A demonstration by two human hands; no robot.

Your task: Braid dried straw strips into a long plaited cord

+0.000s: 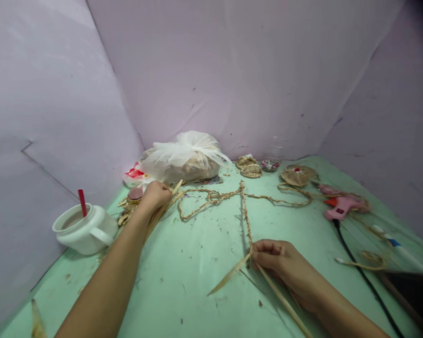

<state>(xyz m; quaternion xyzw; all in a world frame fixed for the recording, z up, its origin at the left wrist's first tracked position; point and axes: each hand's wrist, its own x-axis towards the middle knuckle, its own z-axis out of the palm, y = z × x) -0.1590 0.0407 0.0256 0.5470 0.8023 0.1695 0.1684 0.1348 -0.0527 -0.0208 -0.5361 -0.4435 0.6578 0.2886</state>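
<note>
We look over a pale green worktop (pixel 197 300), flecked with bits of dry fibre around and between the hands. Lilac-toned walls (pixel 254 75), smudged and creased, close it in beyond the hands and on both sides.

The right hand (pixel 278 258) has thumb and fingers pinched together on the near end of a braided cord (pixel 246 213), which runs straight away from it to a wider tangle of braid ahead, between the hands. Loose strips fan out below that pinch. The left hand (pixel 158 193), reaching farther, is curled nearly closed at some pale strips (pixel 155 226); its fingertips are hidden from us, so we cannot tell whether it grips any.

A white pot (pixel 104 226) stands left of the left forearm, its contents hard to make out. Just beyond the left hand, a knotted plastic bag (pixel 185 159) clouds what it holds. Right of the right hand lies a pink glue gun (pixel 345 206), its black cable (pixel 359 270) cut off by the lower edge. A dark object (pixel 414 295) beside the right forearm is cropped too; we cannot identify it.
</note>
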